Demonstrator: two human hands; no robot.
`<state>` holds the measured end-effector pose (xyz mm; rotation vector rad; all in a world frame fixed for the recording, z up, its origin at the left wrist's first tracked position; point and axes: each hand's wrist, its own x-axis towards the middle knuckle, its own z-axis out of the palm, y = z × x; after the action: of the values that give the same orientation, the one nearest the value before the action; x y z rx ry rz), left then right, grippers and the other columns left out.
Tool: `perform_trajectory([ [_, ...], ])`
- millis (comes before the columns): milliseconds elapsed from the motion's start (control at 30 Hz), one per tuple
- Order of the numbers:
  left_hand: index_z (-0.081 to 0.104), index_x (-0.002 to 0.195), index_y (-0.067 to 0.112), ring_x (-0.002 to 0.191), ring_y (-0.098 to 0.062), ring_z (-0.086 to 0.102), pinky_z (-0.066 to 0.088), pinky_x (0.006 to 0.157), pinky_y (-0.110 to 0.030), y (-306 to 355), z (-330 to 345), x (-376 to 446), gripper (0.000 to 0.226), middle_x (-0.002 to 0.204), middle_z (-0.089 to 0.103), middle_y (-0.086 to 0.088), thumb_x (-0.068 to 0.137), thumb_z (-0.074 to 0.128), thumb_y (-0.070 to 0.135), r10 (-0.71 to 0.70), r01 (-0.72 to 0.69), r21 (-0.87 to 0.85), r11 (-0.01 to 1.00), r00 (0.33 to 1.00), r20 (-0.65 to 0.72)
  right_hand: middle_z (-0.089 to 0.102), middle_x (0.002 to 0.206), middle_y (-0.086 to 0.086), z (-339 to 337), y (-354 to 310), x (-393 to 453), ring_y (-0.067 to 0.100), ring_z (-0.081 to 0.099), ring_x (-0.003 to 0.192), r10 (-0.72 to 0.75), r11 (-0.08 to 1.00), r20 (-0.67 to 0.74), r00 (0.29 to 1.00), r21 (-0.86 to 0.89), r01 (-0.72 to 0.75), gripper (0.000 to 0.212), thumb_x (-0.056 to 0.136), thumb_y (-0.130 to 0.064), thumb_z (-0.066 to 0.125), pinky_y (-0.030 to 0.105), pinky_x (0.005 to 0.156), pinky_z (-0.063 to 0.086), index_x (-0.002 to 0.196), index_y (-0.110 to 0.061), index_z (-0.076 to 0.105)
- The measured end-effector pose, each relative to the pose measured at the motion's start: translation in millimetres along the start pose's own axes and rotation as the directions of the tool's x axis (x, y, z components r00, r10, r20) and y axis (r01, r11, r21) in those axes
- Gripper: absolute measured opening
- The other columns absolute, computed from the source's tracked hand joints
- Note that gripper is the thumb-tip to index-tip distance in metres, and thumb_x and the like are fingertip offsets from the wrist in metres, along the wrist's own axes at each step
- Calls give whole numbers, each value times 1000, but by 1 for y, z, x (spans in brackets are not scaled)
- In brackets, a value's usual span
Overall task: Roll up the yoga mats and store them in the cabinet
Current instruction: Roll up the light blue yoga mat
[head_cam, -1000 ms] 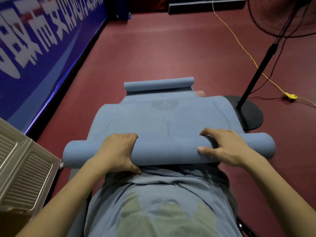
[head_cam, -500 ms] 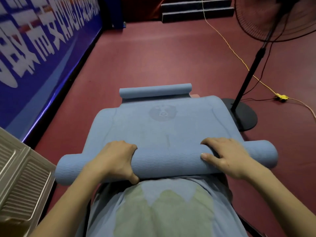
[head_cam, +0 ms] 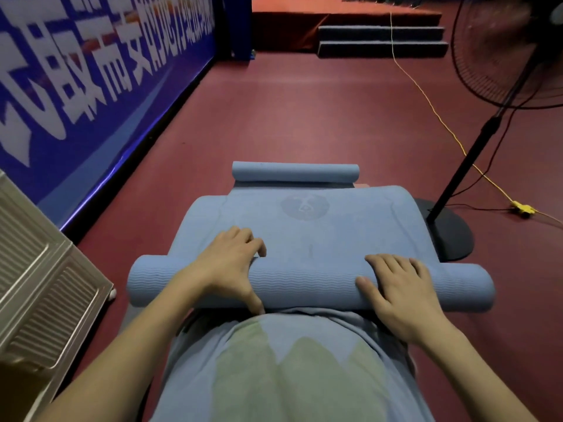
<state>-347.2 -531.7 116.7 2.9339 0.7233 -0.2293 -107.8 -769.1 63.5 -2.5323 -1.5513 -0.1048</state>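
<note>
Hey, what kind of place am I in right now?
Probably a sports hall or gym: dark red sports flooring, a long blue banner along the wall, and a blue yoga mat being rolled up.

one yoga mat (head_cam: 304, 229), two hands, one fan (head_cam: 451, 236)

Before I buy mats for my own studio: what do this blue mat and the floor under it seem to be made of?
The mat looks like soft matte foam, perhaps TPE or a similar foam: the rolled part under the hands shows fine wavy ribbing and holds a thick, springy roll. The floor looks like smooth dark red vinyl or rubber sports flooring, with a faint sheen and no seams visible nearby.
</note>
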Motion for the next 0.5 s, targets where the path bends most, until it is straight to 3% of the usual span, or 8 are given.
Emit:
perform_trajectory([
  [100,43,115,36,99,-11,42,35,91,-33,2,8,-10,90,104,40,17,41,71,78,28,-28,3,1000,989,-148,55,136,-9,-1,1,3,16,44,130,-6,1000,35,999,-17,6,74,94,-68,9,44,114,24,139,-25,50],
  [233,60,118,25,95,-19,59,45,86,-36,3,24,-25,83,106,58,9,50,68,72,9,-13,-8,1000,939,-343,53,136,-12,-4,2,11,13,42,129,20,1000,95,995,11,-21,80,88,-71,1,38,113,21,140,-30,47],
  [333,63,132,12,114,-25,62,45,100,-39,12,44,-35,89,125,65,-1,59,66,63,-26,27,-5,1000,880,-474,55,135,-11,-8,2,24,16,45,127,33,999,140,990,12,-35,86,84,-74,-2,38,109,24,138,-31,49],
  [433,56,138,8,139,-31,46,37,111,-45,24,55,-38,90,139,55,-5,61,68,53,-70,67,-26,997,845,-530,55,133,-11,-7,4,31,17,46,124,32,999,167,985,18,-35,87,83,-75,-2,39,107,25,137,-31,50],
  [500,53,141,6,143,-34,41,33,115,-47,26,60,-37,91,143,50,-7,60,70,44,-73,79,-12,997,842,-535,57,128,-11,-6,6,35,17,48,120,38,999,185,982,31,-45,85,84,-75,-2,39,103,26,133,-31,52],
])
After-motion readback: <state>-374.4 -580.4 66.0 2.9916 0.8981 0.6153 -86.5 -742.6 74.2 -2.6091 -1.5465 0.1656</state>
